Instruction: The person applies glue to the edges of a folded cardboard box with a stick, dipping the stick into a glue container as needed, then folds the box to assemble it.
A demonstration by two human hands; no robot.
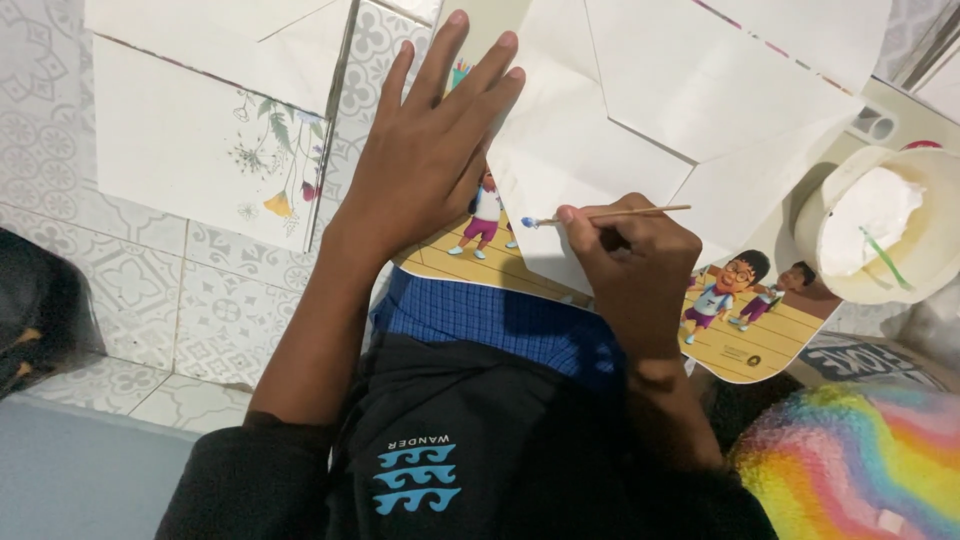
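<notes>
Gluing a folded paper envelope over a cartoon-printed sheet

Right hand (pixel 630 255) pinches a thin brush (pixel 600 215), its blue tip at the white flap's (pixel 560 165) edge; left hand (pixel 430 150) lies flat, fingers spread, pinning the flap. Beyond stands a paste tub (pixel 880 225). If the left palm lifts, the flap could shift and smear paste onto the print.

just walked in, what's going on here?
A person sits over a tiled floor, working on a folded white paper sheet that lies on a cartoon-printed board. The left hand presses flat on the sheet's edge. The right hand holds a thin stick with a blue tip, the tip touching the sheet's edge. A round white tub of white paste sits to the right, and a flower-printed paper lies to the left.
</notes>
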